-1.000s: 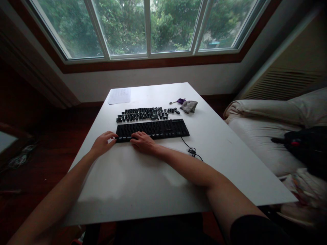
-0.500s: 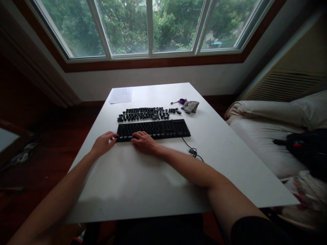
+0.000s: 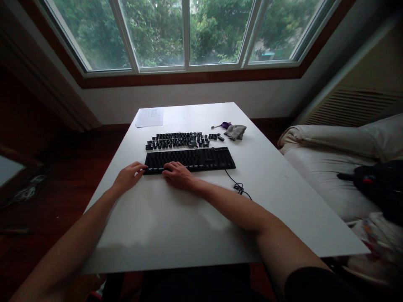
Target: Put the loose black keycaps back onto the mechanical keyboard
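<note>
the bare left forearm (image 3: 78, 235) and right forearm (image 3: 233, 207) stretch forward and converge. the left hand (image 3: 127, 177) lies palm down, fingers loosely curled, thumb pointing right. the right hand (image 3: 178, 174) lies flat, palm down, fingers angled left, near the left hand but apart.

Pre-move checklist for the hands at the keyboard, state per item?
1. Left hand at the left end of the keyboard, fingertips against its corner: ok.
2. Right hand resting on the front key row, left part: ok.
3. Keyboard lying flat on the white table: ok.
4. Loose keycaps in rows behind the keyboard, apart from both hands: ok.
5. Cable bunched off the right front of the keyboard, away from the hands: ok.
6. Either hand pinching a keycap: cannot tell, too small.
</note>
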`<state>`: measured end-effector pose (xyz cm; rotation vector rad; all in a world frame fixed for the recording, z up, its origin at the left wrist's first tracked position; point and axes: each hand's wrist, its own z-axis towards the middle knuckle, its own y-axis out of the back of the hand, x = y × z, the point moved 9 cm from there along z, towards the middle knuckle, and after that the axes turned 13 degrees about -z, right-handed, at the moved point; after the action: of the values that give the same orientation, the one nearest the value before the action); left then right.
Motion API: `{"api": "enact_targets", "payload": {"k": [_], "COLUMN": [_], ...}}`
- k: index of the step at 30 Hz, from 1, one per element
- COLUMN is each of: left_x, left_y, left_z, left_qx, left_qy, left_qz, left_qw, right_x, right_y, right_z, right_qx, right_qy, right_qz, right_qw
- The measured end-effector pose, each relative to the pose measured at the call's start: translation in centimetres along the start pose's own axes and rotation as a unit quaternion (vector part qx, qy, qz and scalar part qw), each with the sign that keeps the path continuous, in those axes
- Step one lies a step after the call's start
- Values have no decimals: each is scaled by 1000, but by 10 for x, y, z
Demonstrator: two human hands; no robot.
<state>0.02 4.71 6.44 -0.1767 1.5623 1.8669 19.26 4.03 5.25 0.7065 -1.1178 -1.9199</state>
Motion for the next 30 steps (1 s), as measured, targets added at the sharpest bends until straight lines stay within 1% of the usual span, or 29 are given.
{"api": "enact_targets", "payload": {"k": [4,9,11,17,21,26,28,30], "left_x": [-2,10,11,-3,-13,-13,-11,-6], "left_y": [2,-1,-1,2,2,0,0,0], "left_z": [0,0,-1,-3,-2,-5,-7,-8], "left_qx": [-1,-12,-14,-26,-16,-9,-18,-28], "left_qy": [-4,26,29,12,-19,-40,-38,-24], "left_qz": [17,-34,-38,22,64,103,95,63], "left_qw": [1000,999,999,999,998,994,995,997], "right_x": [0,0,0,0,1,1,1,1], "right_y": [-1,-1,-1,-1,0,-1,-2,-2], "right_z": [0,1,1,1,0,0,1,1], "right_qx": [2,-3,-2,0,-1,6,8,7], "right_qy": [1,0,-1,2,2,3,2,0], "right_qz": [-1,3,0,0,-3,5,6,6], "right_qw": [1000,1000,1000,1000,1000,1000,1000,1000]}}
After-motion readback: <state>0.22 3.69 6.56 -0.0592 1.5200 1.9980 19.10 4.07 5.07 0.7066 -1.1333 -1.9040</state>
